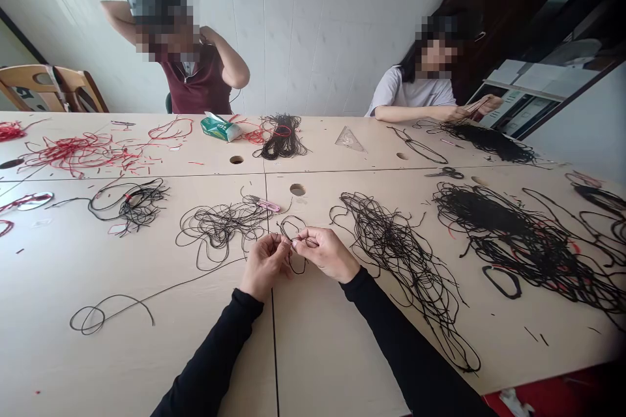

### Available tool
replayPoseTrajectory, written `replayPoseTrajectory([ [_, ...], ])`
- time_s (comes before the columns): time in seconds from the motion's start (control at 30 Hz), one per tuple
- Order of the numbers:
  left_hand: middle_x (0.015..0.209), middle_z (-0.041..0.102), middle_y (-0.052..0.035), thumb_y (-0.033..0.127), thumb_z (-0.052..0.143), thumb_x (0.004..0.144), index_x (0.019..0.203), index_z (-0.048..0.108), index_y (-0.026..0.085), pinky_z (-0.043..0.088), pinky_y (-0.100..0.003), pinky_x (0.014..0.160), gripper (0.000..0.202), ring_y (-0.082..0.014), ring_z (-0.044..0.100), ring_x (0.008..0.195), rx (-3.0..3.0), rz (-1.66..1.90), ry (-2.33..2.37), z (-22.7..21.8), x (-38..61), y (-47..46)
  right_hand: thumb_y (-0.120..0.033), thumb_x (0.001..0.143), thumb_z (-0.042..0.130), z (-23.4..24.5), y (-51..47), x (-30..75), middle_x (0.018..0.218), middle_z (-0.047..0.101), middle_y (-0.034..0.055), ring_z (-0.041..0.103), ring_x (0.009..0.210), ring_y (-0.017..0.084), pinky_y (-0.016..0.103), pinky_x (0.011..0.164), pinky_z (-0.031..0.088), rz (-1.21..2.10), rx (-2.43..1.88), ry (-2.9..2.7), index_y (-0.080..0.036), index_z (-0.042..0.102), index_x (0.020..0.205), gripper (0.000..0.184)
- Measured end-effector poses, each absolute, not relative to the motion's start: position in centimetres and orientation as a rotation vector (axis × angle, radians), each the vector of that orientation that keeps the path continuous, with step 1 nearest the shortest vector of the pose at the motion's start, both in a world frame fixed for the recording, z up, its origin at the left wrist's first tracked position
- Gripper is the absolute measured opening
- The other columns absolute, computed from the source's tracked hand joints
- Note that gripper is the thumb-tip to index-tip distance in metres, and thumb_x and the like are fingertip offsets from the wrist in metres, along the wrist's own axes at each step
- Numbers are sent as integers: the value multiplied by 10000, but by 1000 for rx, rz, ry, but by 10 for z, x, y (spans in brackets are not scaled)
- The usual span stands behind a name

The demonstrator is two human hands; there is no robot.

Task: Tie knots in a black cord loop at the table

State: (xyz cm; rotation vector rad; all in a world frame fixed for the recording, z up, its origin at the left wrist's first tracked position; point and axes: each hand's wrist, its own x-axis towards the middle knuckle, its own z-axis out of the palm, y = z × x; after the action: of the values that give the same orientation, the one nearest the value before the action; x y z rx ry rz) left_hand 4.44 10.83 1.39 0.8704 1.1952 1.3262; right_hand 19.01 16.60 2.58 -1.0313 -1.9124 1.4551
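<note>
Both hands held a thin black cord (286,225) at mid-table: the left hand (264,267) and right hand (327,254) each pinched it between thumb and forefinger, with a small loop standing beyond the grip. The cord appeared light, limp and prone to tangling, best held close to the pinch. Loose black tangles (391,254) lay directly on the pale laminate table (147,352), in no container.

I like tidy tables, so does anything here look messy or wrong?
Yes, the big black cord tangle on the right has red bits mixed in, and it looks badly knotted.
</note>
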Motion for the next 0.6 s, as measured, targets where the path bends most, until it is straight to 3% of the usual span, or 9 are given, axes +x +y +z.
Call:
replayPoseTrajectory([
  [0.4,667,561,-11,417,707,711,767,566,151,510,-237,417,306,-135,543,607,833,1354,1153,18,45,107,-386,805,583,26,166,190,552,348,-69,270,497,81,207,460,239,1379,-1089,-1913,-147,600,873,249],
  [0.6,609,557,-6,429,709,720,738,565,143,506,-233,424,321,-121,533,551,841,1359,1163,14,44,108,-412,808,585,23,167,191,539,351,-72,258,482,76,208,453,217,1422,-1073,-1955,-151,601,847,264],
])
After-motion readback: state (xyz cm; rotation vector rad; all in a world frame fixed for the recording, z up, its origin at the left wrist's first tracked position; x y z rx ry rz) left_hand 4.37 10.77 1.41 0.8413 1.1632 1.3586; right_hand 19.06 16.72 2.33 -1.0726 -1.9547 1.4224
